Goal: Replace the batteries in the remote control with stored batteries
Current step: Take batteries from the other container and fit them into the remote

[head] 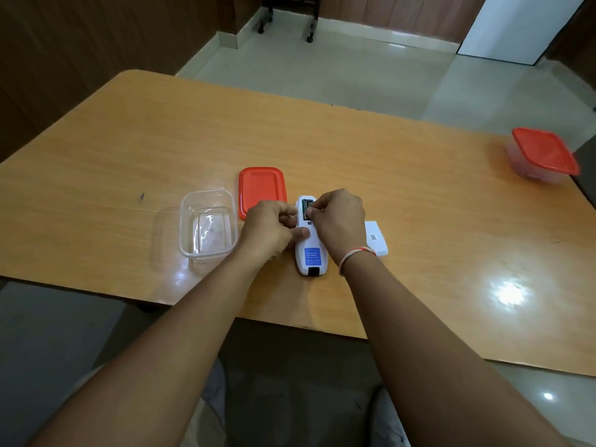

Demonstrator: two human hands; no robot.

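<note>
A white remote control (310,256) lies face down near the table's front edge, a blue label on its back. Its battery compartment (306,207) at the far end is uncovered, and something dark sits inside. My left hand (269,230) grips the remote's left side, thumb across its back. My right hand (338,221) pinches at the compartment with its fingertips; whether it holds a battery is hidden. The white battery cover (377,238) lies on the table just right of my right wrist. An empty clear plastic container (206,225) stands to the left, its orange lid (262,188) beside it.
A second clear container with an orange lid on (541,156) stands at the table's far right edge. The wooden table (129,156) ends just in front of my arms. Tiled floor and furniture legs lie beyond the table.
</note>
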